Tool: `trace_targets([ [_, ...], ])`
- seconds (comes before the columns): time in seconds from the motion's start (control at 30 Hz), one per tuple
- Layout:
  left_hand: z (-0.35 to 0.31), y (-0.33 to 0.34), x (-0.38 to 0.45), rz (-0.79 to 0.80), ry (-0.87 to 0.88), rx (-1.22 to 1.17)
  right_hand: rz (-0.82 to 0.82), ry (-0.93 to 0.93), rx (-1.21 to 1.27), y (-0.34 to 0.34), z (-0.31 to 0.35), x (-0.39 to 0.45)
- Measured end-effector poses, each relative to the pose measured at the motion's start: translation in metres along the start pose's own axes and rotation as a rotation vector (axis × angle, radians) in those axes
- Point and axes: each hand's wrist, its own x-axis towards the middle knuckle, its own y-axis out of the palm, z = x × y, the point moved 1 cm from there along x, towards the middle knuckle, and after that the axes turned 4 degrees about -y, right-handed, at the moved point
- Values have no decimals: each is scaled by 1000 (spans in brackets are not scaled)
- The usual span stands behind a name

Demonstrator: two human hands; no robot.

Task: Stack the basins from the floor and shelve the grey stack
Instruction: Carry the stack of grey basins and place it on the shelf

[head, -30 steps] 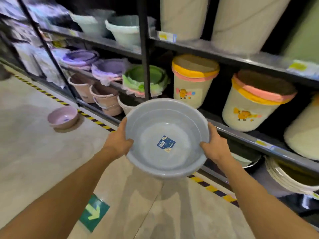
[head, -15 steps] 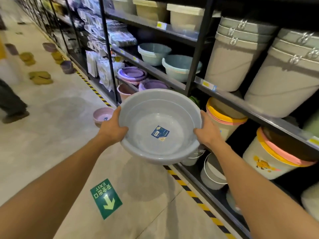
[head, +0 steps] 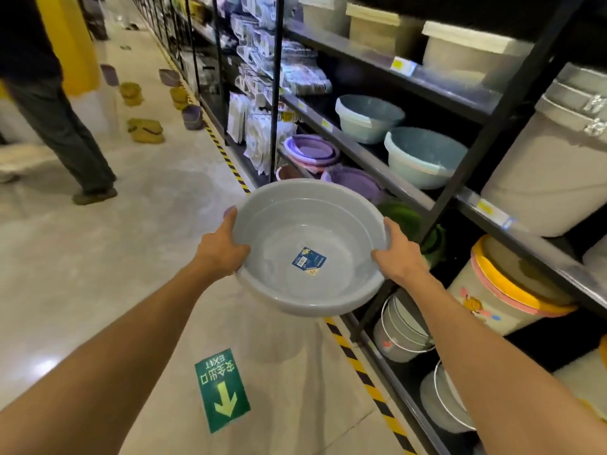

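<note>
I hold a grey stack of basins (head: 279,231) in the air in front of me, tilted towards me, with a blue label stuck on its bottom. My left hand (head: 220,250) grips the left rim and my right hand (head: 396,255) grips the right rim. The stack hangs over the aisle floor, just left of the black shelving (head: 368,159). Further up the aisle, purple basins (head: 192,116) and yellow-green basins (head: 146,130) lie on the floor.
The shelves on the right carry blue-green basins (head: 423,156), purple basins (head: 312,151), large grey buckets (head: 551,178) and a yellow-lidded bucket (head: 505,290). A person's legs (head: 65,139) stand at the left. A green exit sticker (head: 221,387) and hazard tape (head: 358,359) mark the floor.
My view has swung left and up the aisle. The grey stack stays in both hands and has risen a little. The pink basin on the floor is out of sight; a person's legs have come into view.
</note>
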Motion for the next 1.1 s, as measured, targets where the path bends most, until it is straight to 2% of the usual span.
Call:
trace_targets([
  [0.33, -1, -73, 165, -96, -21, 69, 32, -61, 67, 60, 82, 160],
  [0.63, 13, -93, 302, -141, -115, 55, 96, -101, 41, 121, 127, 309],
  [1.1, -20, -130, 541, -183, -218, 28, 164, -218, 144, 195, 192, 569],
])
